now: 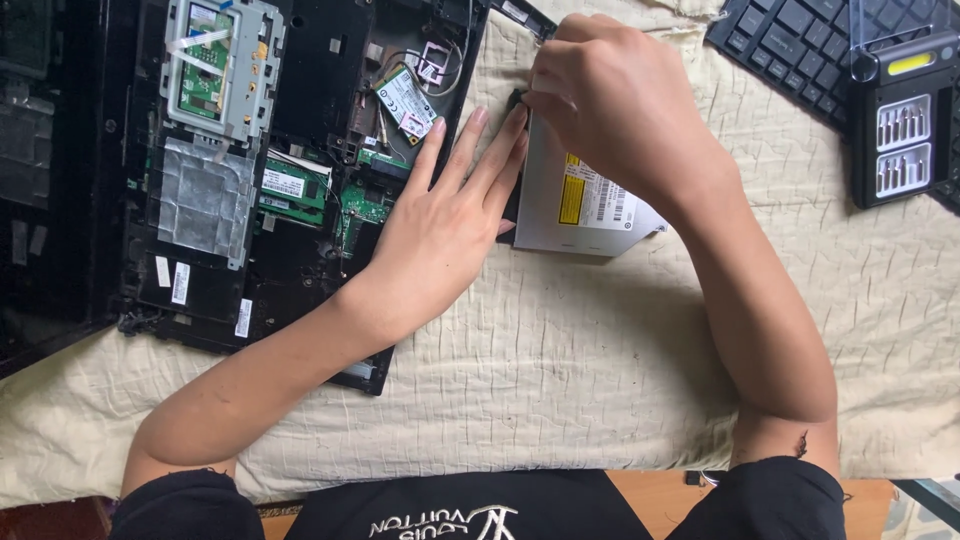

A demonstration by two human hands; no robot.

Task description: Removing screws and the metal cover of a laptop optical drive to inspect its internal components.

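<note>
Your view is evenly lit by soft daylight, brighter toward the right. Shadows under your forearms on the cloth point(560, 360) are faint and diffuse. Mild glare sits on the drive point(585, 205) and the foil patch point(203, 200). The left edge falls dark. Focus is sharp throughout; blur is negligible.

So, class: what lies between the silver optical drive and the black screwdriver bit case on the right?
In the head view, only bare cream quilted cloth lies between the optical drive and the bit case; the right hand rests on the drive.
</note>
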